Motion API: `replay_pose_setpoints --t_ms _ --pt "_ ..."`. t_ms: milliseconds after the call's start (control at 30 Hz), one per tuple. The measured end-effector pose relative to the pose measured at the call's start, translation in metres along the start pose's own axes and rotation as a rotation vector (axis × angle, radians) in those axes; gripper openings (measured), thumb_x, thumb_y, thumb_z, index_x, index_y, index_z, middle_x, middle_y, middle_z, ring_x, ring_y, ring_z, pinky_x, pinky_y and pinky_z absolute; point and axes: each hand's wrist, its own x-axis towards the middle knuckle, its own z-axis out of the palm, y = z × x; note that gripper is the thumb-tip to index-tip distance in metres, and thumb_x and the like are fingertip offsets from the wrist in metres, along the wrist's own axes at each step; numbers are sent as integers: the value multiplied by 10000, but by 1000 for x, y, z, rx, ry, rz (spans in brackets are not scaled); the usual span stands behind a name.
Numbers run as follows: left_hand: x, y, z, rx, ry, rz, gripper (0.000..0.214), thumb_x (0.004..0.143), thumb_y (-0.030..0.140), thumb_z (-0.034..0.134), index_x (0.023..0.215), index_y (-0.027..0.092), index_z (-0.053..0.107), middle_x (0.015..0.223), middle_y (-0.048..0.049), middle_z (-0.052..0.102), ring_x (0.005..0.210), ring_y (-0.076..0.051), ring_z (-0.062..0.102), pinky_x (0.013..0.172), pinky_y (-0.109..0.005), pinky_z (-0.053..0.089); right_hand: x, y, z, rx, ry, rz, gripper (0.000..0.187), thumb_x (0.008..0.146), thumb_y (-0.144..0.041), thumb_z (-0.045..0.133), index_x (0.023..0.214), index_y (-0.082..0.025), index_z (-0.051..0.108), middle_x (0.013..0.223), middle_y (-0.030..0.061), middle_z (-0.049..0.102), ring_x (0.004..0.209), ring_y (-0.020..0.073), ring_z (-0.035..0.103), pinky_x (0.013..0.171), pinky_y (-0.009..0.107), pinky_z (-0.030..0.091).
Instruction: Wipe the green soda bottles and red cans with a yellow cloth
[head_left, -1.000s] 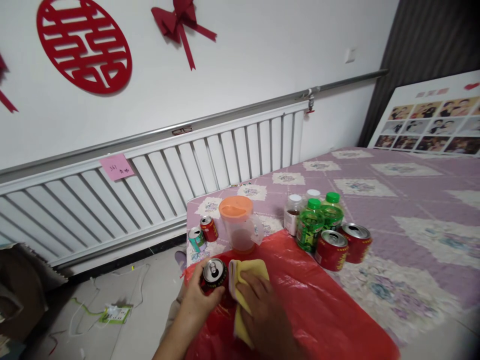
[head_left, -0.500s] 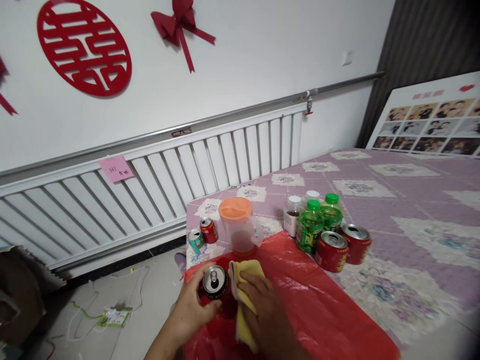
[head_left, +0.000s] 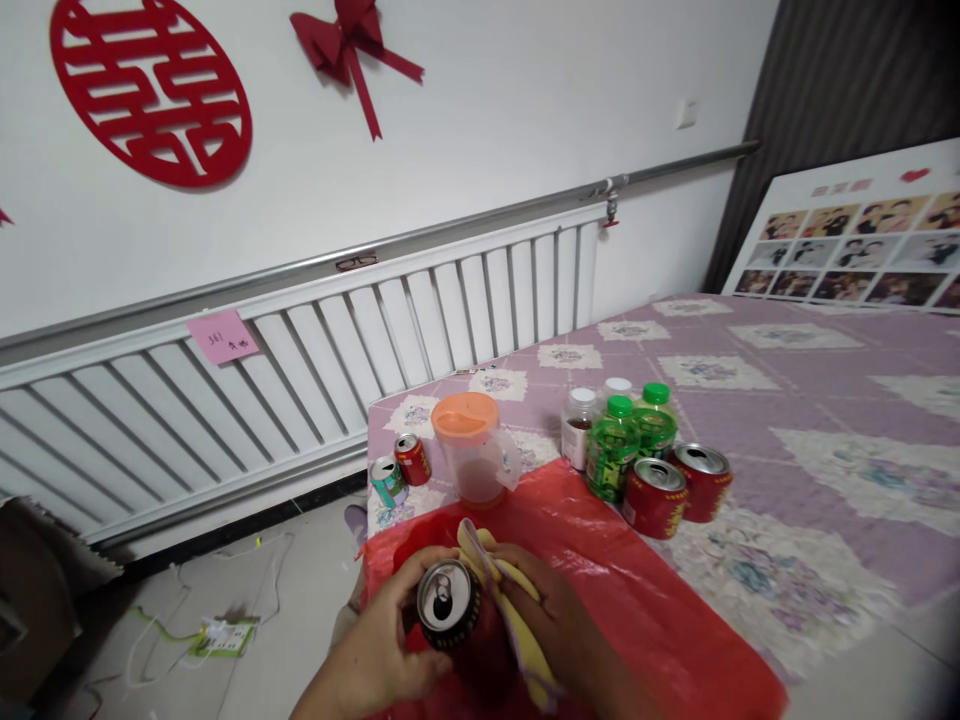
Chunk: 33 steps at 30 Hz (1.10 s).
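My left hand [head_left: 382,640] is closed round a red drink can [head_left: 457,625] with its opened silver top facing me, lifted over the red plastic sheet [head_left: 637,620]. My right hand [head_left: 559,625] presses a yellow cloth [head_left: 510,610] against the can's right side, fingers curled over the cloth. Both hands are at the bottom middle of the view.
Behind the hands stand a clear jug with an orange lid [head_left: 476,450], two small cans [head_left: 401,468], green-capped bottles [head_left: 626,445], a white-capped jar [head_left: 579,428] and two larger red cans [head_left: 675,490] on a purple patterned cover [head_left: 787,430]. A white radiator [head_left: 262,380] lines the wall; litter lies on the floor [head_left: 217,635].
The can has been raised and tilted toward me, and the yellow cloth has come off the red sheet and wrapped against the can's side.
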Motion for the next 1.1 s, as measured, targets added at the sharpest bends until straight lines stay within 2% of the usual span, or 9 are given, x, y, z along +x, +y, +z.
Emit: replay_pose_setpoints --t_ms 133,233,467,600,700,767,867,1000,1100 --pt "-1 2 -2 -15 43 19 719 695 345 787 1339 225 491 1388 -135 556 1299 -338 511 1126 -467 358 -1 -2 0 -1 -11 9 330 956 -387 488 1184 -254 686 1234 75 701 1137 239 644 1010 415 493" --pt "0 2 -5 -27 157 22 753 658 433 820 1311 209 519 1344 -145 594 1276 -353 531 1104 -459 384 -4 4 0 -134 17 -29 309 949 -360 483 1150 -265 697 1192 68 718 1101 231 661 978 399 516" --pt "7 -9 -14 -115 382 16 770 658 448 818 1306 195 488 1317 -155 611 1244 -347 561 1074 -445 414 -11 36 -28 -601 267 -197 324 902 -291 496 1159 -245 688 1227 93 696 1134 252 644 964 412 536" --pt "11 -19 -16 -115 499 3 752 656 417 811 1301 193 495 1361 -154 582 1277 -342 536 1116 -459 371 -16 48 -44 -822 242 -208 333 873 -200 516 1157 -215 689 1258 116 670 1176 277 599 1002 467 500" --pt "13 -26 -14 -112 521 -16 748 649 384 808 1305 194 504 1359 -141 592 1279 -330 540 1125 -449 369 -19 50 -42 -948 184 -120 304 838 -160 560 1087 -258 705 1240 93 679 1146 290 600 948 493 509" --pt "14 -28 -11 -108 532 -19 750 651 369 803 1318 194 507 1365 -133 593 1282 -322 541 1119 -434 381 -20 48 -36 -1001 177 -78 227 848 -224 598 1031 -295 713 1233 72 686 1157 316 589 921 534 496" --pt "15 -29 -7 -89 547 -13 728 664 340 788 1324 193 516 1345 -125 611 1266 -309 557 1102 -424 403 -19 41 -28 -967 203 -115 265 842 -315 649 1103 -307 693 1238 73 684 1182 334 575 955 581 453" --pt "18 -25 2 -65 546 -34 692 654 346 788 1282 197 540 1282 -121 648 1214 -310 593 1076 -443 433 -20 36 -13 -770 220 -243 442 806 -271 683 1244 -245 631 1238 104 680 1147 298 611 978 515 487" --pt "24 -24 10 -80 554 -30 685 617 371 799 1228 193 545 1233 -121 665 1167 -314 619 1037 -449 465 -23 38 6 -666 214 -261 551 778 -280 714 1310 -220 583 1284 120 659 1186 312 601 1005 512 491"
